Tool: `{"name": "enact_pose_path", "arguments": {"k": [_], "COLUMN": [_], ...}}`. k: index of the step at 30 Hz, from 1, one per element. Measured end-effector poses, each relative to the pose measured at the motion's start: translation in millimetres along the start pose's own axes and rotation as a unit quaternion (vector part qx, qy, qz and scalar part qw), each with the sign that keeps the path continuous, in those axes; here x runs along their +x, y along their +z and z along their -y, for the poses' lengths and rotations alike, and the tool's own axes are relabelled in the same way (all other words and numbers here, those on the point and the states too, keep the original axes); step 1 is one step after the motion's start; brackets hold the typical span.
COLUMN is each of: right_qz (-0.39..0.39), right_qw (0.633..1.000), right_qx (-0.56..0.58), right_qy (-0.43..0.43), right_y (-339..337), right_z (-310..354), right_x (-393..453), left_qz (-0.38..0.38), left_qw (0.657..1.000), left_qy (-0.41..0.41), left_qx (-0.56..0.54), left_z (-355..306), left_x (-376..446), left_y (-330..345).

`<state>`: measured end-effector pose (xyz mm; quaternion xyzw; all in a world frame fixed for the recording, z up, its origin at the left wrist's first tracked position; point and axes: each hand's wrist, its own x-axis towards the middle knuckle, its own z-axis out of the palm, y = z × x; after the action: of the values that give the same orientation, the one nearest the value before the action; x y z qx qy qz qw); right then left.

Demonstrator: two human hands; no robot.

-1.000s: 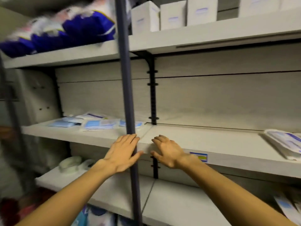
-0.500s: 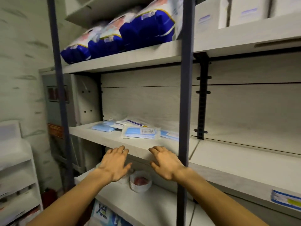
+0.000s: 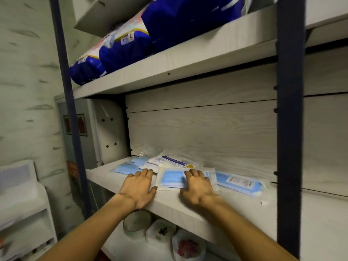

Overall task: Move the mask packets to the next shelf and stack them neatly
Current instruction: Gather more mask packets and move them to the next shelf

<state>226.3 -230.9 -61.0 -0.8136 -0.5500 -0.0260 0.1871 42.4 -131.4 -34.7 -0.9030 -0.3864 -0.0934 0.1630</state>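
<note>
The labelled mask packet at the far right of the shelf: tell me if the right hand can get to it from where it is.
Probably yes. The right hand lies on the middle packet, right beside the labelled mask packet, with nothing between them; the dark post stands further right.

Two hands, left (image 3: 138, 187) and right (image 3: 197, 187); mask packets (image 3: 170, 178), at least five, overlapped, exact count unclear; three blue bulk packs (image 3: 124, 51) on upper shelf; three round containers (image 3: 137, 222) on lower shelf; two dark uprights (image 3: 289, 110).
</note>
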Motion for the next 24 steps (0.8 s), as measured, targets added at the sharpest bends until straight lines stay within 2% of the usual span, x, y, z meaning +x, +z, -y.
{"name": "enact_pose_path", "arguments": {"k": [4,8,15,21,24], "right_qz": [0.022,0.055,-0.017,-0.090,-0.119], "right_qw": [0.999,0.997,0.998,0.988,0.980], "right_qx": [-0.033,-0.051,-0.045,0.074,0.109], "right_qy": [0.010,0.021,0.048,0.099,0.116], "right_y": [22,26,28,24,24], "right_z": [-17,-28,-35,-50,-52], "right_x": [31,51,70,76,78], "left_qz": [0.006,0.017,0.034,-0.011,-0.031], "left_qw": [1.000,0.999,0.980,0.948,0.917], "left_qy": [0.005,-0.022,-0.118,-0.179,-0.213], "left_qx": [0.018,-0.017,-0.154,-0.262,-0.337], "left_z": [13,21,30,37,42], "left_x": [35,75,142,194,214], "left_y": [8,24,58,73,80]}}
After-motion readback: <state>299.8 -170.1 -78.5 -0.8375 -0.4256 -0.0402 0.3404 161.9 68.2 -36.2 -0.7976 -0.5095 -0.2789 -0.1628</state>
